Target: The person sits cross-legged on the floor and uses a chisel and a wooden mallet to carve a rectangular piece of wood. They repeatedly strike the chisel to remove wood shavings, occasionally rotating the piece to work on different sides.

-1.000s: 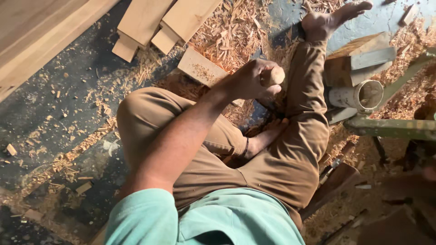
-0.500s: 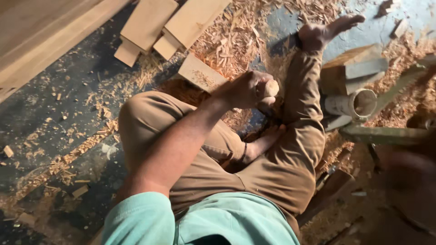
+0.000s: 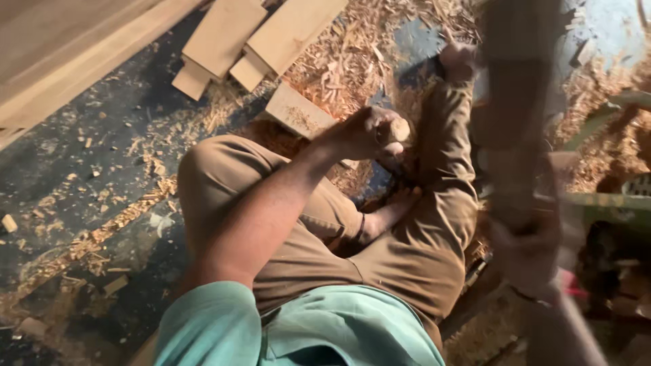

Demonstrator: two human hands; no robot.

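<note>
Sitting: head view, we look down on our own bent legs in brown trousers (image 3: 407,251) on a floor (image 3: 102,176) strewn with wood shavings (image 3: 352,61).
Left hand (image 3: 373,132): our grip is clenched round a short round wooden piece (image 3: 399,130), held above the knee, its pale end showing past the fingers.
Right hand (image 3: 532,254): blurred at the right edge, grasping a long dark wooden piece (image 3: 519,102) that stands upright beside our leg.
Around us: flat wooden boards (image 3: 258,41) lie beyond the knee, a small block (image 3: 298,112) just behind the left hand.
</note>
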